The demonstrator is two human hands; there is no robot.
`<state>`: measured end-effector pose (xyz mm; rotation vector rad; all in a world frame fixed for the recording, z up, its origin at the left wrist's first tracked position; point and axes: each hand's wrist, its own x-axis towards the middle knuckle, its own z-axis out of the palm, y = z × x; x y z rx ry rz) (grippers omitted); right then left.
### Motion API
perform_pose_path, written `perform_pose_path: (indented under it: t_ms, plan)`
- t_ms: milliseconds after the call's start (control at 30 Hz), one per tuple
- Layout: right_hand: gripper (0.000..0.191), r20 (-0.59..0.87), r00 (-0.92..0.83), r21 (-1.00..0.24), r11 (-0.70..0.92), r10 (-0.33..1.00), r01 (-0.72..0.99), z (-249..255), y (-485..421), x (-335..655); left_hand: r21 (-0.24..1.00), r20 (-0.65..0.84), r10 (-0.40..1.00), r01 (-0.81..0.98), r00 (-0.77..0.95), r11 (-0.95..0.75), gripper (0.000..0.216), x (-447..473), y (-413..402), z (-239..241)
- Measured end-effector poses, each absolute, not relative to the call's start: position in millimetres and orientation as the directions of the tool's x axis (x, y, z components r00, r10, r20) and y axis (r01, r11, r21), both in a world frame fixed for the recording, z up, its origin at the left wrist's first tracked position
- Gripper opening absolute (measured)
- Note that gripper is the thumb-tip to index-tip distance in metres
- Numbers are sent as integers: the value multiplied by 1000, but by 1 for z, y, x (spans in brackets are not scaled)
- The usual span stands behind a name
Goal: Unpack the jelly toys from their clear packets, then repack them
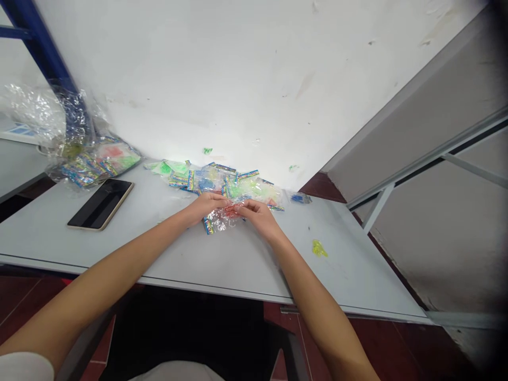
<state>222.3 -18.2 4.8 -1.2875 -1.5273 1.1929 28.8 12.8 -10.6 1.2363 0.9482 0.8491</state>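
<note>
Between my hands is a small clear plastic packet with a printed blue-and-yellow strip and something red inside. My left hand pinches its upper left part. On the other side, the thumb and fingers of my right hand close on it near the red contents. What the red item is, I cannot make out. Right behind my hands lies a pile of similar packets with green, blue and red contents, against the wall.
A phone lies on the table at the left. Behind it stands a large clear bag of packets. A yellow-green piece lies at the right, and a packet with blue contents near the wall's end.
</note>
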Motion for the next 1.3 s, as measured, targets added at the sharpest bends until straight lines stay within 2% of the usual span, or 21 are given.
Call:
perform_pose_path:
  t_ms: [133, 267, 433, 633, 733, 800, 867, 933, 1000, 1067, 1167, 1300]
  plan:
    - [25, -30, -249, -985, 13, 968, 169, 4, -19, 223, 978, -149, 900, -74, 409, 195, 33, 28, 12, -6]
    - [27, -69, -343, -982, -4, 937, 187, 4, -20, 223, 957, -178, 849, -113, 497, 267, 36, 28, 9, -2]
    - [24, -75, -412, -983, 2, 908, 184, 6, -21, 224, 943, -204, 845, -131, 495, 305, 39, 30, 9, -3]
    - [18, -65, -499, -998, -57, 864, 31, 12, -23, 226, 985, -132, 899, -47, 418, 167, 33, 28, 13, -11]
    - [16, -68, -493, -995, -96, 867, -32, 12, -21, 227, 994, 6, 956, 100, 294, -37, 35, 25, 14, -13]
    - [15, -60, -444, -991, -108, 894, -84, 10, -19, 228, 909, 234, 950, 301, 207, -289, 34, 23, 13, -13]
    - [14, -35, -389, -985, -96, 920, -140, 9, -18, 228, 683, 487, 839, 494, 241, -538, 37, 23, 11, -12]
    - [11, -5, -355, -978, -78, 935, -192, 9, -17, 227, 426, 617, 686, 569, 387, -704, 50, 24, 7, -13]
    - [10, 5, -348, -972, -77, 937, -220, 9, -18, 226, 245, 633, 570, 563, 524, -789, 68, 26, 4, -14]
    - [11, -6, -366, -971, -93, 931, -219, 10, -19, 224, 143, 615, 508, 548, 603, -824, 81, 30, 2, -16]
    - [13, -19, -402, -976, -105, 915, -192, 9, -22, 221, 77, 559, 514, 577, 650, -813, 73, 35, 3, -20]
    - [14, -22, -406, -978, -103, 914, -179, 7, -23, 218, 46, 485, 597, 663, 639, -747, 58, 35, 6, -24]
